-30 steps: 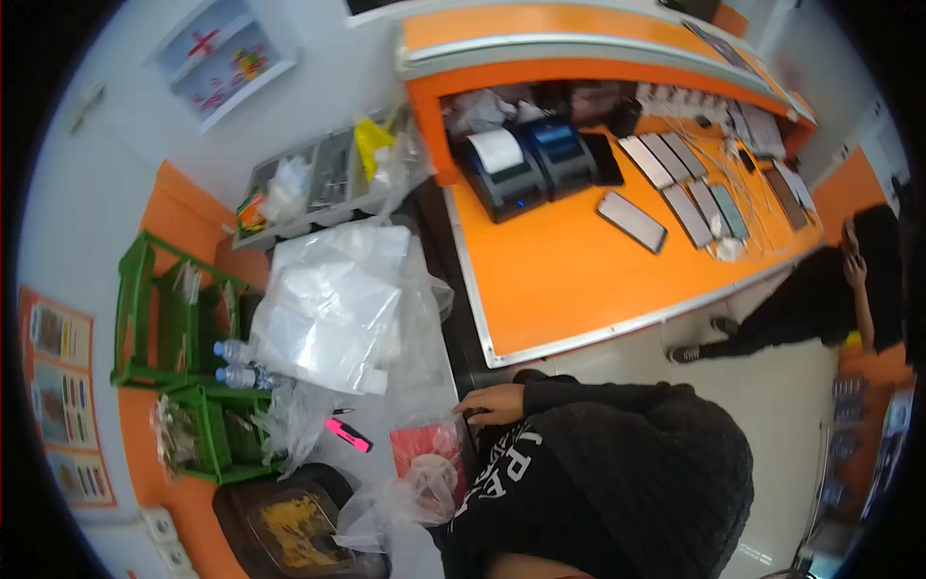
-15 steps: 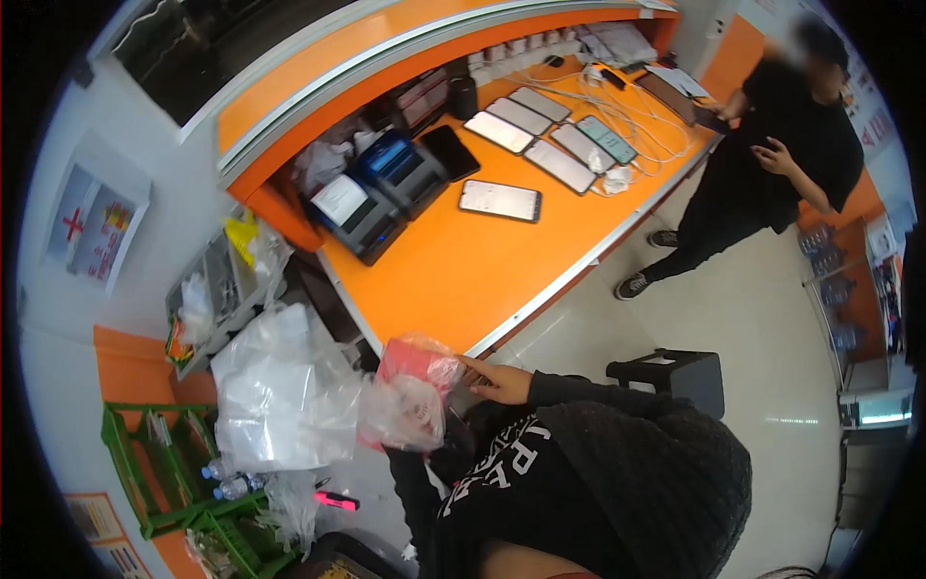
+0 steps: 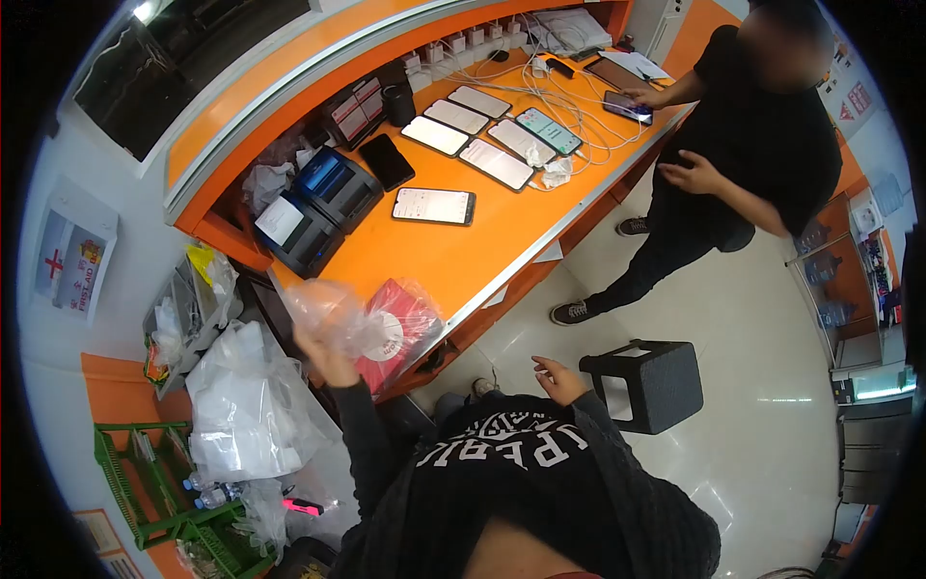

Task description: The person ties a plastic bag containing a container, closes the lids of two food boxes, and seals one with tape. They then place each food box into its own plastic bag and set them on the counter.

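Note:
At the near left corner of the orange counter, my left hand (image 3: 331,355) grips a clear plastic bag (image 3: 326,307) by its gathered top. The bag holds a red box (image 3: 400,318) with a round white label, lying at the counter's edge. Part of my left fingers is hidden by the crumpled plastic. My right hand (image 3: 558,378) is in the air in front of my body, fingers apart and holding nothing. A black stool (image 3: 666,386) stands on the floor to its right.
Several phones (image 3: 497,164) and white cables lie on the counter (image 3: 463,261). Two black printers (image 3: 323,203) stand at its left end. A person (image 3: 733,125) in black stands across, hand on a phone. Plastic bags (image 3: 241,405) and green baskets (image 3: 145,473) are at left.
The bagged red box has moved from near my body onto the counter corner. My right hand has come off it and moved right. The view has shifted too.

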The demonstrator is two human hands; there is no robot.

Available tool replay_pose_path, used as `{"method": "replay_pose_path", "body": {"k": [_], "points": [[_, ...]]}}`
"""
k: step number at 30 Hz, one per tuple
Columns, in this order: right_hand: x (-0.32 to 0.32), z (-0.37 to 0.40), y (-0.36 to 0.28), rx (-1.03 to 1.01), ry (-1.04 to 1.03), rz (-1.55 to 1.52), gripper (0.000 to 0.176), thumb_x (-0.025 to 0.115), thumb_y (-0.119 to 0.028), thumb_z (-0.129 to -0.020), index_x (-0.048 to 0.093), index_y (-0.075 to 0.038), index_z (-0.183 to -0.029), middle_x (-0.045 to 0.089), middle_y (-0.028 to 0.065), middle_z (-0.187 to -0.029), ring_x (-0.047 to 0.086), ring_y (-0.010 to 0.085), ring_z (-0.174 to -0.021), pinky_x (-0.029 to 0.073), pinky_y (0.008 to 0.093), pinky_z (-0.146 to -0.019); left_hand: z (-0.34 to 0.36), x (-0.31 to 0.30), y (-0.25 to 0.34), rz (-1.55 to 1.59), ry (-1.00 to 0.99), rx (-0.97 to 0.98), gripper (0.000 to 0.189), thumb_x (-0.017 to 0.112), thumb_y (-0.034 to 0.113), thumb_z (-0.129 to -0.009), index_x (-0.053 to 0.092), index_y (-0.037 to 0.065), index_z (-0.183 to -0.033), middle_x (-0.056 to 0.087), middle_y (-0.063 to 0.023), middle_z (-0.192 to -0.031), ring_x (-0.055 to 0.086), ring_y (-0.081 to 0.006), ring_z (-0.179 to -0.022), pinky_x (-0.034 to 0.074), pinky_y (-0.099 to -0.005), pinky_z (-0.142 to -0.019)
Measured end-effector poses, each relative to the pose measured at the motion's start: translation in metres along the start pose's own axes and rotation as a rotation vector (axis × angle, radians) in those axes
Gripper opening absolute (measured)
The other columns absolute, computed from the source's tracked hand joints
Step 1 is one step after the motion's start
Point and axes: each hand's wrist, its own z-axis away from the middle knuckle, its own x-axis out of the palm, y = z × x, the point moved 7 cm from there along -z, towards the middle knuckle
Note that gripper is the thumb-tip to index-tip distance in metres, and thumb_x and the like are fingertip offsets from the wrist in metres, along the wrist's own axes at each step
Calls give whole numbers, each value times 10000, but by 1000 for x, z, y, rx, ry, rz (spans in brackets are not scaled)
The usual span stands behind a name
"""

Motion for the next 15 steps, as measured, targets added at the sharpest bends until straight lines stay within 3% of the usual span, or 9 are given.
{"method": "replay_pose_path", "body": {"k": [1, 3, 5, 6, 8, 11, 15], "points": [[-3, 3, 2, 6, 22, 21, 369, 499, -136, -829, 457, -42, -1184, 577, 162, -989, 581, 257, -828, 458, 317, -736, 11, 10, 53, -59, 120, 169, 539, 586, 117, -715, 368, -16, -1190, 409, -134, -1190, 438, -262, -1071, 315, -365, -965], [1, 2, 5, 54, -40, 38, 375, 500, -135, -826, 455, -45, -1187, 571, 167, -1000, 580, 259, -848, 454, 319, -749, 28, 29, 130, 3, 113, 362, 535, 560, 130, -723, 365, 3, -1205, 390, -128, -1208, 415, -285, -1097, 266, -388, -996], [12, -1, 6, 32, -98, 27, 380, 501, -135, -823, 453, -51, -1191, 564, 170, -1013, 578, 259, -858, 450, 321, -759, 49, 54, 191, 229, -160, 385, 549, 543, 161, -740, 349, 47, -1241, 419, -83, -1146, 396, -245, -1107, 226, -366, -1017], [20, -9, 6, -18, -120, 6, 383, 501, -135, -823, 452, -56, -1194, 559, 170, -1021, 576, 258, -858, 449, 321, -762, 62, 73, 224, 365, -433, 440, 477, 535, 167, -751, 389, 90, -1199, 441, -45, -1064, 410, -225, -1061, 250, -341, -991], [31, -20, -11, -118, -188, -22, 390, 500, -126, -821, 446, -69, -1203, 543, 172, -1042, 570, 268, -857, 445, 323, -773, 95, 97, 269, 588, -566, 535, 250, 449, 317, -868, 487, 93, -973, 549, -24, -908, 592, -294, -697, 315, -489, -869], [45, -38, -53, -217, -299, -19, 432, 505, -120, -820, 402, -75, -1237, 509, 174, -1090, 562, 283, -887, 443, 321, -785, 123, 112, 294, 711, -543, 433, 174, 456, 296, -869, 491, 125, -873, 531, -8, -865, 558, -265, -719, 329, -478, -860], [50, -59, -114, -391, -316, 94, 495, 516, -113, -815, 339, -71, -1275, 420, 189, -1189, 483, 304, -1045, 401, 327, -862, 133, 121, 321, 863, -485, 367, 131, 475, 240, -856, 489, 162, -752, 505, 13, -810, 518, -229, -745, 346, -468, -849]]}}
